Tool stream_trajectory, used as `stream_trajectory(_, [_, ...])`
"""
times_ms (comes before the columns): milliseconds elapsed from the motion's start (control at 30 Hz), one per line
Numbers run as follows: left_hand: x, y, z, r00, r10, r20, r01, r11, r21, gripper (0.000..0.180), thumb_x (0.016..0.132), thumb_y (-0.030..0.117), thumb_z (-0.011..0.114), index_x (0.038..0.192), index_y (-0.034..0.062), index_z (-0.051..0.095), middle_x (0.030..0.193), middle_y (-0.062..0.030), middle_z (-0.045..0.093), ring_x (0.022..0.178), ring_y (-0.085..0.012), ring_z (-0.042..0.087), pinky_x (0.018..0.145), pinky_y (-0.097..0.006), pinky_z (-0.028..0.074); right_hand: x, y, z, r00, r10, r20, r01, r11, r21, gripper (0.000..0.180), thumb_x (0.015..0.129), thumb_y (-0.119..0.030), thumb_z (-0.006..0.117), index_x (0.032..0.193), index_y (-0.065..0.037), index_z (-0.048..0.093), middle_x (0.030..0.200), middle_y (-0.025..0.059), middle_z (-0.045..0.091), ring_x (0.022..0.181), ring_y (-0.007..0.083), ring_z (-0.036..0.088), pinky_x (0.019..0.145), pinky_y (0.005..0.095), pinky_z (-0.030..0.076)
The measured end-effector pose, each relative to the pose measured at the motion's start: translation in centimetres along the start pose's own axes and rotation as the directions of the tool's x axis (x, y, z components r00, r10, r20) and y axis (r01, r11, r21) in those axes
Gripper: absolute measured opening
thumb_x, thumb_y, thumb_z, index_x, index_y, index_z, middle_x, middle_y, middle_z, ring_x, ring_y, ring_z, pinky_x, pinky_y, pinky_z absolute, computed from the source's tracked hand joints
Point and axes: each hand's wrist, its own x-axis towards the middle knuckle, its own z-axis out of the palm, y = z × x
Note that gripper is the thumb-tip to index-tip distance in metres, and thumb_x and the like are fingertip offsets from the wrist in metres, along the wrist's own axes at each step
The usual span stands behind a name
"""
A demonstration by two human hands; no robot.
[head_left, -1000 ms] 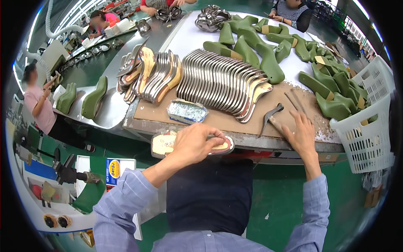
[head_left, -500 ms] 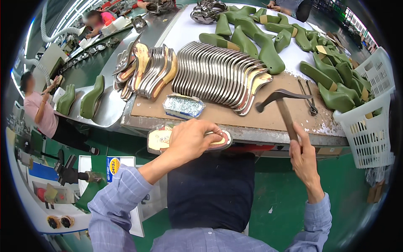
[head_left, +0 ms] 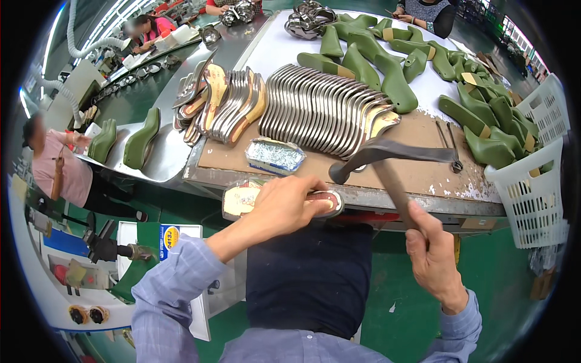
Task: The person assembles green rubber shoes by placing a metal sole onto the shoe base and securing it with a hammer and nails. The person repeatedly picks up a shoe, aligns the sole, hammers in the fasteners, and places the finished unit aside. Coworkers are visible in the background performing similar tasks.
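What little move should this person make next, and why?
Perhaps a light, careful tap near the right end of the sole piece: the right hand holds the hammer up with its knob-like end close to that spot, while the left hand lies over the piece, fingers nearby.

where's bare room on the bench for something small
White sheet: bare patch between the tangled silvery bundle, green plastic lasts and row of curved silvery soles. Brown board: a small gap beyond the brown-handled hammer, between that row and dark metal pincers. Crowded: the right side, lasts heaped against the white slatted basket.
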Motion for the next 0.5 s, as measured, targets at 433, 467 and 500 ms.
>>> stream_trajectory(433, [-1.4,-3.0,0.3,0.945,0.327,0.028,-0.317,0.886,0.338,0.055,0.079,0.042,0.077,0.123,0.0123,0.06,0.105,-0.0096,0.062,0.102,-0.0283,0.063,0.092,-0.043,0.044,-3.1,1.9,1.1,0.98,-0.079,-0.184,0.078,0.997,-0.012,0.053,0.088,0.003,0.073,0.137,-0.003,0.054,0.102,0.0179,0.073,0.078,0.0151,0.069,0.069,0.0275,0.055])
stream_trajectory(467, [-1.3,-3.0,0.5,0.943,0.332,0.031,-0.322,0.883,0.34,0.055,0.079,0.041,0.077,0.123,0.0122,0.06,0.105,-0.0097,0.062,0.101,-0.0285,0.063,0.091,-0.043,0.044,-3.1,1.8,0.9,0.99,-0.065,-0.122,0.064,0.998,-0.011,0.052,0.087,0.003,0.074,0.135,-0.002,0.056,0.101,0.0178,0.073,0.076,0.0162,0.069,0.068,0.0266,0.055])
stream_trajectory(500, [-1.4,-3.0,0.6,0.941,0.337,0.029,-0.326,0.881,0.343,0.055,0.079,0.04,0.077,0.123,0.0122,0.06,0.105,-0.0098,0.062,0.101,-0.0288,0.062,0.091,-0.043,0.044,-2.7,1.4,0.6,0.993,-0.087,-0.079,0.082,0.995,-0.059,0.052,0.087,0.003,0.074,0.135,-0.001,0.056,0.1,0.0178,0.073,0.075,0.0161,0.069,0.067,0.0265,0.055])
